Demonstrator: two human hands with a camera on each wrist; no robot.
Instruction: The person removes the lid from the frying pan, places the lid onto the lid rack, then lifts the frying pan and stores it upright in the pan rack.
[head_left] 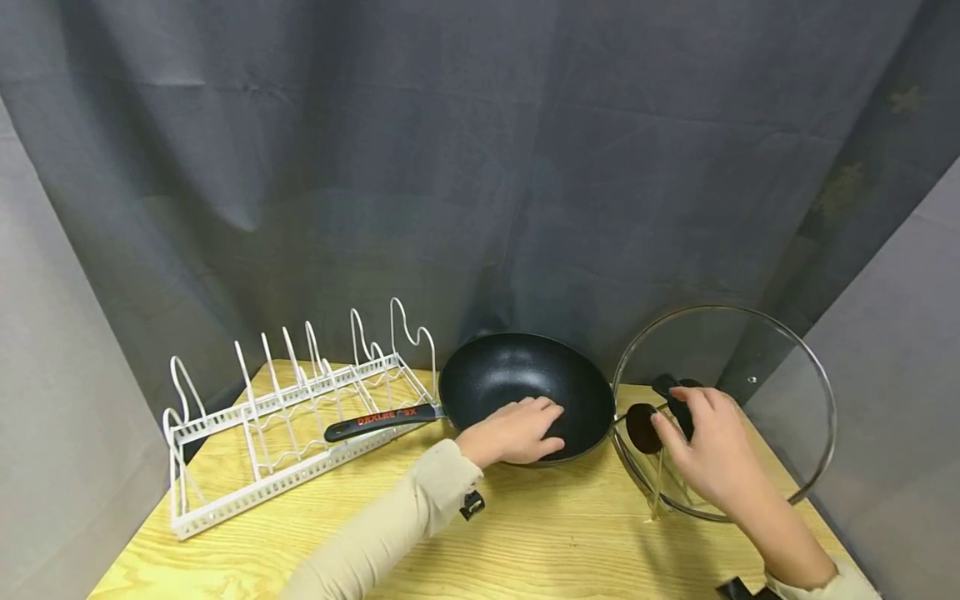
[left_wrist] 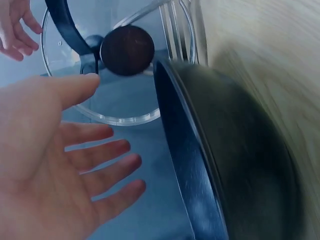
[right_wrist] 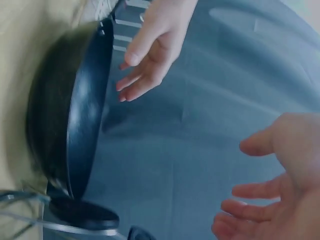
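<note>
A black wok (head_left: 517, 367) sits on the table with its long black handle (head_left: 382, 422) pointing left over a white wire rack (head_left: 300, 471). My left hand (head_left: 517, 429) hovers over the wok's near side, fingers spread and empty; the left wrist view shows its bare palm beside the wok (left_wrist: 240, 140). To the right, a large glass lid (head_left: 750, 350) stands upright, its dark round knob (head_left: 642, 428) and black grip (head_left: 678, 408) facing left. My right hand (head_left: 712, 450) is in front of the lid, fingers loosely bent, holding nothing in the right wrist view.
Thin metal wires (head_left: 656, 492) stand beneath the knob at the lid's base. The rack's tall white prongs rise at the left of the wooden table (head_left: 555, 533). A dark grey curtain (head_left: 480, 167) hangs right behind everything, with pale panels (head_left: 52, 375) on both sides.
</note>
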